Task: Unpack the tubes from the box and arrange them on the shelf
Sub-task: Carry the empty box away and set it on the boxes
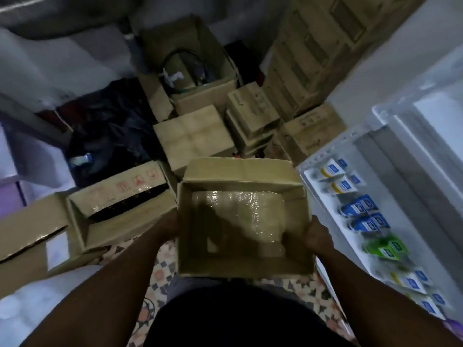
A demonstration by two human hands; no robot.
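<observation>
Head view, left hand and right hand, fingers clamped on open box walls (labels on shelf blurred, unreadable)

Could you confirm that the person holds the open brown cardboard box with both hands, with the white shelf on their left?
Not quite: the head view shows the white metal shelf on their right. The left hand and right hand do hold the open brown cardboard box.

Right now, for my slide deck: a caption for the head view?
Left hand and right hand hold an open box with a wrapped bundle inside, beside a stocked shelf.
</observation>
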